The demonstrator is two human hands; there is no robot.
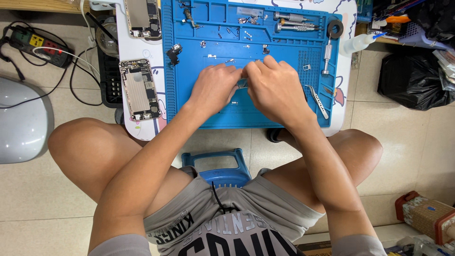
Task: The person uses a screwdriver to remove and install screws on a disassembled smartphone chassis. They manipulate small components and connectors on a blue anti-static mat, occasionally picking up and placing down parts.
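Tiled flooring surrounded a small table covered by a blue repair mat. At mat centre, a small metal part was pinched between left hand and right hand; tweezers lay rightward.

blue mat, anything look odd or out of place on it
Nothing looks spilled or broken. The blue mat has small screws and metal bits scattered loose along its top trays, and tweezers lie askew near its right edge. Both hands pinch a small part at the centre.
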